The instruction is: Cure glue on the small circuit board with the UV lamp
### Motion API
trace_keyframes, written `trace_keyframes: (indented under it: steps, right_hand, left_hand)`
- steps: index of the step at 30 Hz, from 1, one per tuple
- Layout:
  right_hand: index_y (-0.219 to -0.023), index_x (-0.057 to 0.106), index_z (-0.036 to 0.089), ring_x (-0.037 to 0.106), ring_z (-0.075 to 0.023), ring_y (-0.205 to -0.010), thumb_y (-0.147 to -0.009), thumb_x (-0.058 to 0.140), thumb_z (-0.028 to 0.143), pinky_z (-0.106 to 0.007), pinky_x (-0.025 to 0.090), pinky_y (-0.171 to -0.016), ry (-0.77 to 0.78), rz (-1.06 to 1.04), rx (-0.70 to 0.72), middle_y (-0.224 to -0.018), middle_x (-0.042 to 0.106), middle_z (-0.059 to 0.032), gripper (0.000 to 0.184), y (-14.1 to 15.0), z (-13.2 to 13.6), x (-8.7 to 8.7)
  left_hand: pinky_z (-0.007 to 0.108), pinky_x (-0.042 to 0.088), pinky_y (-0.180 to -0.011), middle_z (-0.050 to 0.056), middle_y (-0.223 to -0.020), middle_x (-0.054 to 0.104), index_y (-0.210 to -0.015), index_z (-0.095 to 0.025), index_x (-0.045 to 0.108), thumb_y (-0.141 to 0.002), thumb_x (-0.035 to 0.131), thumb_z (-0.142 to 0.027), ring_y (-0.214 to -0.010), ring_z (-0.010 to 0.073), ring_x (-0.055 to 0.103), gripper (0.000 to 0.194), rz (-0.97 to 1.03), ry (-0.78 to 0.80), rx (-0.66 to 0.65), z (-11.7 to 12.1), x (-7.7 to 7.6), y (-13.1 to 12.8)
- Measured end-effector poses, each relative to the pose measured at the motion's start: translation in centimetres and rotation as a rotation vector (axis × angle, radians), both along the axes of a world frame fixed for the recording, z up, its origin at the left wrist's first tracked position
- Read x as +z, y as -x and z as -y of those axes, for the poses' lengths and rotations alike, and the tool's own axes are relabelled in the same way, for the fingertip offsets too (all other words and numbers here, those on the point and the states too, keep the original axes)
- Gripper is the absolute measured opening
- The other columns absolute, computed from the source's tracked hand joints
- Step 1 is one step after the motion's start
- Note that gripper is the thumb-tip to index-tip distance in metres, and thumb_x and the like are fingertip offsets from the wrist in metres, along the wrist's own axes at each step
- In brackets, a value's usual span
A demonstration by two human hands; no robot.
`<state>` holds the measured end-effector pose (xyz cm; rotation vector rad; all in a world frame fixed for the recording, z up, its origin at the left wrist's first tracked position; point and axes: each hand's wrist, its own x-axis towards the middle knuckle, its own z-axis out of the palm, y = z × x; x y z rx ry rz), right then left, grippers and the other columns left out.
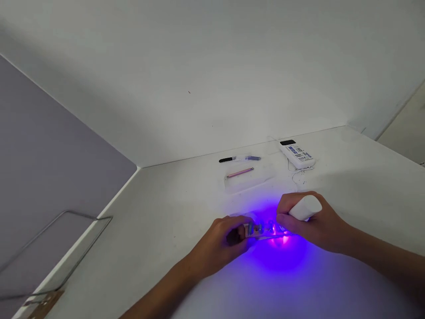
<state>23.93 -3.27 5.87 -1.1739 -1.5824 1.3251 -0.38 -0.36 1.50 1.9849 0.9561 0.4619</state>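
Note:
My right hand [317,226] is wrapped round a white hand-held UV lamp [306,207], which is tilted and casts violet light downward. Under its glow lies a narrow strip [264,235] carrying several small shiny pieces [260,228] that look like false nail tips. My left hand [224,235] pinches the left end of this strip between thumb and fingers. The lamp's lower end and the strip's right end are partly hidden by my right hand and washed out by the glare.
Behind my hands lie a black-capped pen [227,160], a pink pen [240,173] and a clear plastic sleeve [249,182]. A white device [297,155] with a cable stands at the back right, near the wall. A bent wire frame [88,254] crosses the table's left edge.

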Motion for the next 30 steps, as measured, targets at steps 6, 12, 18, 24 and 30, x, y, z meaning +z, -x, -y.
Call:
trace_keyframes:
  steps: [6, 12, 18, 24, 30]
  right_hand:
    - [-0.060, 0.053, 0.020, 0.046, -0.0119, -0.055, -0.080, 0.065, 0.023, -0.024, 0.040, -0.050, 0.007, 0.001, -0.012, -0.060, 0.052, 0.0033, 0.024, 0.10, 0.07, 0.22]
    - [-0.059, 0.052, 0.021, 0.045, -0.0121, -0.055, -0.080, 0.065, 0.023, -0.025, 0.039, -0.050, -0.009, 0.005, -0.010, -0.061, 0.051, 0.0030, 0.024, 0.12, -0.02, 0.05]
    - [-0.061, 0.053, 0.020, 0.043, -0.0116, -0.055, -0.081, 0.064, 0.023, -0.025, 0.036, -0.051, 0.002, 0.002, -0.010, -0.061, 0.051, 0.0034, 0.023, 0.09, -0.13, -0.05]
    - [-0.061, 0.054, 0.020, 0.044, -0.0120, -0.056, -0.080, 0.064, 0.023, -0.025, 0.036, -0.051, 0.004, 0.019, -0.003, -0.061, 0.052, 0.0032, 0.022, 0.05, -0.03, 0.07]
    - [-0.061, 0.054, 0.020, 0.044, -0.0117, -0.056, -0.081, 0.064, 0.023, -0.025, 0.036, -0.051, 0.010, 0.000, -0.003, -0.062, 0.051, 0.0033, 0.022, -0.01, 0.10, -0.03]
  left_hand:
    - [0.021, 0.035, -0.056, -0.003, -0.071, 0.051, -0.089, -0.018, 0.067, -0.088, 0.062, -0.025, -0.061, 0.0111, 0.041, 0.009, 0.004, 0.015, 0.000, 0.07, 0.23, -0.08]
    - [0.021, 0.034, -0.056, -0.004, -0.071, 0.051, -0.088, -0.018, 0.065, -0.087, 0.063, -0.023, -0.062, 0.0109, 0.041, 0.006, 0.025, 0.011, -0.003, 0.05, 0.28, -0.09]
    - [0.021, 0.033, -0.056, -0.005, -0.070, 0.048, -0.087, -0.018, 0.062, -0.089, 0.063, -0.023, -0.061, 0.0106, 0.040, 0.006, 0.025, 0.031, -0.011, 0.03, 0.22, -0.13]
    - [0.021, 0.033, -0.056, -0.005, -0.070, 0.049, -0.088, -0.018, 0.062, -0.089, 0.063, -0.021, -0.061, 0.0104, 0.040, 0.003, 0.024, 0.026, -0.017, 0.04, 0.33, -0.10]
    - [0.020, 0.032, -0.055, -0.005, -0.070, 0.048, -0.083, -0.018, 0.059, -0.088, 0.063, -0.019, -0.061, 0.0098, 0.039, 0.006, 0.028, 0.021, -0.018, -0.03, 0.31, -0.11]
